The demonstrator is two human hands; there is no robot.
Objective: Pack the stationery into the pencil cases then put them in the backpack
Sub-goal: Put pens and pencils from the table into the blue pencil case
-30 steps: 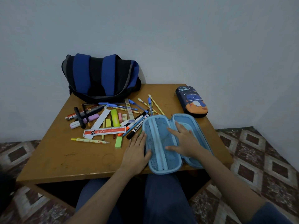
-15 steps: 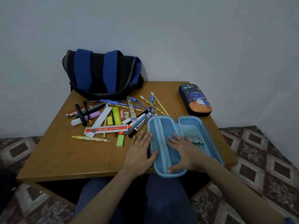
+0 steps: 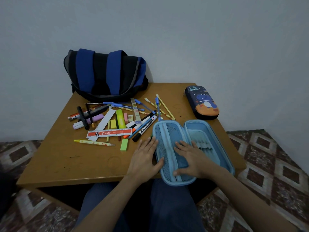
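A light blue pencil case [image 3: 209,136] lies unzipped and spread flat at the table's front right, its near end hanging over the edge. My right hand [image 3: 190,158] presses flat on its mesh flap. My left hand [image 3: 143,158] rests flat on the table against the case's left rim, thumb on the mesh. A heap of stationery [image 3: 120,119] lies left of the case: pens, pencils, markers, erasers, a red ruler [image 3: 109,132]. A shut dark blue dinosaur pencil case [image 3: 202,102] sits at the back right. The blue and black backpack [image 3: 105,76] stands at the back left.
The small wooden table [image 3: 66,161] stands against a white wall, with a patterned carpet [image 3: 270,164] around it. A green eraser [image 3: 124,144] and a yellow pen [image 3: 93,142] lie nearest my left hand. My knees are under the table's front edge.
The blue case was spread wider and flatter. My right hand slid toward me along the mesh flap and now presses near its lower end. My left hand stayed at the case's left rim.
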